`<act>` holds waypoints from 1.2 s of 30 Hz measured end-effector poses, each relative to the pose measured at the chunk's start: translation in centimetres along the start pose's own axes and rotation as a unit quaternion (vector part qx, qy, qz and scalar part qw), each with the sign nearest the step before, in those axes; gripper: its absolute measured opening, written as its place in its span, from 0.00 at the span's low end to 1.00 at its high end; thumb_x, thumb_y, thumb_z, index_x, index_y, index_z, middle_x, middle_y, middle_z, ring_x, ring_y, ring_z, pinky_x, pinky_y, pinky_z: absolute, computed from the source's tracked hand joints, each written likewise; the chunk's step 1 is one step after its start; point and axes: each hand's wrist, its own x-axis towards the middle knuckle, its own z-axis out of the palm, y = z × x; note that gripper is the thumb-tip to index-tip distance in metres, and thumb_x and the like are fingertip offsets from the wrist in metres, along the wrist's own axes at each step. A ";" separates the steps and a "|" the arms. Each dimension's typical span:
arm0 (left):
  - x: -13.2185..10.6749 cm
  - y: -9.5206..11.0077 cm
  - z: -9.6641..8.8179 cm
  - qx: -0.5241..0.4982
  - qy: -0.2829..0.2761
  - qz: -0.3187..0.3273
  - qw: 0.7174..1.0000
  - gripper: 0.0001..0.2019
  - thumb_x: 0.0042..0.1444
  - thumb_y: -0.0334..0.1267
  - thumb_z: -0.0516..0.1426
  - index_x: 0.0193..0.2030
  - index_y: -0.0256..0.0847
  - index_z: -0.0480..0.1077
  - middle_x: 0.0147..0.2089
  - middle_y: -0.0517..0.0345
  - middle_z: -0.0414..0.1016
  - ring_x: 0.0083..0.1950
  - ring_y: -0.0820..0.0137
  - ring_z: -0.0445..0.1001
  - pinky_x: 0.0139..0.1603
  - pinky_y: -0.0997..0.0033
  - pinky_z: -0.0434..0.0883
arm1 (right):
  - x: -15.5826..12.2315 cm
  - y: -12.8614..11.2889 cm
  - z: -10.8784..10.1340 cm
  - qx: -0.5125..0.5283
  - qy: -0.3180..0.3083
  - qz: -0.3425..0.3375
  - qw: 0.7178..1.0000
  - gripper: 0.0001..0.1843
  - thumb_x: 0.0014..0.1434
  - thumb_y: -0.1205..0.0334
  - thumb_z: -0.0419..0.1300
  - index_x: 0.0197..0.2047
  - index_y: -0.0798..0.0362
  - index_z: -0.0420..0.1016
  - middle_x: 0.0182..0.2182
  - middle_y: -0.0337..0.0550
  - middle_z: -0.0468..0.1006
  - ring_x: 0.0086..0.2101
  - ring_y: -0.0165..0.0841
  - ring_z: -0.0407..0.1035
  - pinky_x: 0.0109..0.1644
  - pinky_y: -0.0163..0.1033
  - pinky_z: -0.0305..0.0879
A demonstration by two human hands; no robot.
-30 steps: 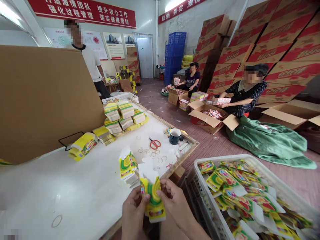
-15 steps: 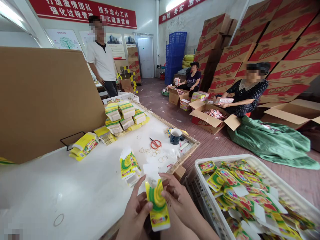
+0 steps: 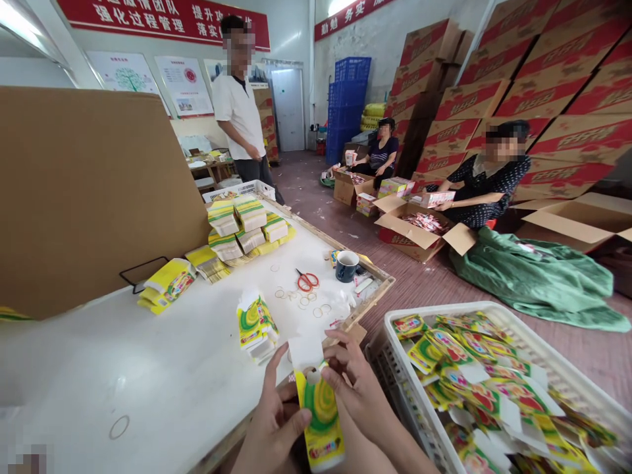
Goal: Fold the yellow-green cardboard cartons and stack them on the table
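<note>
Between my hands, at the table's front edge, is a small yellow and green printed carton [image 3: 320,415] with a white flap raised at its top. My left hand [image 3: 276,411] grips its left side, thumb across the printed face. On the other side, my right hand [image 3: 353,382] holds the upper right edge near the opening, thumb on the face. Just beyond lies a small stack of flat cartons [image 3: 257,326] on the white table [image 3: 162,368]. To my right, a white plastic basket [image 3: 395,382] is full of similar cartons with white flaps.
Red-handled scissors [image 3: 307,282], several rubber bands [image 3: 306,299] and a dark mug [image 3: 347,266] lie toward the table's right corner. Bundled cartons [image 3: 247,227] are piled at the back beside a large cardboard sheet [image 3: 99,197]. Two people sit by open boxes [image 3: 419,230]; another person [image 3: 241,118] stands.
The carton and both hands have shifted slightly right and down, with the white flap showing more upright. The standing person has moved to the right. One seated person's box has shifted slightly left.
</note>
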 end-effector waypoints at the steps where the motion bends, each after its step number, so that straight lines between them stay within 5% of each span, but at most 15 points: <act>1: 0.0 0.0 -0.1 0.008 -0.003 -0.004 1.000 0.46 0.49 0.44 0.66 0.66 0.48 0.38 0.49 0.43 0.74 0.49 0.54 0.74 0.46 0.60 0.69 | 0.0 0.1 -0.1 -0.004 -0.001 0.001 1.000 0.12 0.61 0.57 0.55 0.46 0.51 0.73 0.44 0.48 0.75 0.36 0.34 0.70 0.40 0.38 0.67; 7: 0.3 0.4 -0.2 0.075 0.011 0.014 0.997 0.27 0.54 0.42 0.61 0.58 0.43 0.57 0.50 0.43 0.74 0.46 0.55 0.76 0.43 0.62 0.72 | 0.2 -0.3 -1.0 -0.036 -0.037 -0.021 0.998 0.15 0.62 0.54 0.53 0.43 0.50 0.79 0.35 0.45 0.74 0.40 0.37 0.67 0.44 0.40 0.64; 11: 0.2 0.4 0.1 0.120 0.043 0.021 0.992 0.24 0.56 0.41 0.60 0.58 0.44 0.59 0.51 0.47 0.74 0.48 0.57 0.75 0.46 0.64 0.72 | 0.2 -0.4 -0.8 -0.005 -0.088 0.069 0.994 0.16 0.58 0.58 0.59 0.49 0.53 0.72 0.27 0.37 0.71 0.28 0.30 0.64 0.31 0.33 0.61; 16: 0.0 0.3 0.2 0.125 0.024 0.019 0.992 0.26 0.57 0.41 0.58 0.62 0.45 0.58 0.57 0.47 0.70 0.56 0.57 0.70 0.54 0.62 0.68 | 0.3 -0.2 0.2 -0.080 -0.069 0.104 0.989 0.15 0.52 0.70 0.57 0.44 0.52 0.66 0.22 0.31 0.68 0.23 0.28 0.62 0.28 0.31 0.56; 22: 0.2 0.2 0.1 0.081 0.011 0.012 0.997 0.28 0.56 0.41 0.60 0.62 0.44 0.56 0.55 0.45 0.71 0.55 0.56 0.70 0.53 0.62 0.69 | 0.3 0.0 0.6 -0.129 -0.062 0.080 0.987 0.16 0.52 0.72 0.56 0.45 0.52 0.67 0.25 0.34 0.72 0.25 0.30 0.65 0.28 0.31 0.57; 27: 0.4 0.3 0.0 0.047 0.012 0.000 0.999 0.28 0.52 0.39 0.63 0.58 0.42 0.59 0.51 0.46 0.74 0.51 0.56 0.72 0.46 0.64 0.71 | -0.1 0.4 -0.2 -0.136 -0.056 0.044 0.988 0.08 0.60 0.63 0.55 0.42 0.53 0.72 0.25 0.37 0.72 0.25 0.30 0.63 0.29 0.32 0.58; 31: 0.3 -0.3 0.6 0.043 0.003 0.011 0.999 0.26 0.52 0.37 0.63 0.57 0.43 0.61 0.51 0.48 0.74 0.51 0.56 0.72 0.46 0.64 0.72 | -0.3 0.5 0.0 -0.096 -0.026 0.033 0.994 0.09 0.61 0.60 0.55 0.42 0.52 0.74 0.35 0.43 0.76 0.30 0.32 0.68 0.34 0.34 0.63; 34: 0.4 -0.7 1.1 0.062 -0.009 0.022 0.998 0.23 0.55 0.38 0.61 0.57 0.44 0.61 0.53 0.48 0.73 0.51 0.57 0.72 0.48 0.61 0.72 | -0.3 0.3 0.0 -0.044 -0.038 0.042 0.997 0.10 0.61 0.58 0.55 0.42 0.52 0.74 0.37 0.44 0.77 0.37 0.35 0.71 0.41 0.37 0.66; 36: 0.7 -0.6 0.7 0.130 0.034 0.056 0.989 0.21 0.56 0.40 0.59 0.57 0.44 0.62 0.54 0.49 0.72 0.52 0.59 0.72 0.51 0.60 0.71 | -0.3 0.4 -1.5 -0.080 -0.029 0.048 0.995 0.11 0.61 0.57 0.54 0.41 0.52 0.75 0.37 0.45 0.78 0.38 0.37 0.71 0.43 0.39 0.67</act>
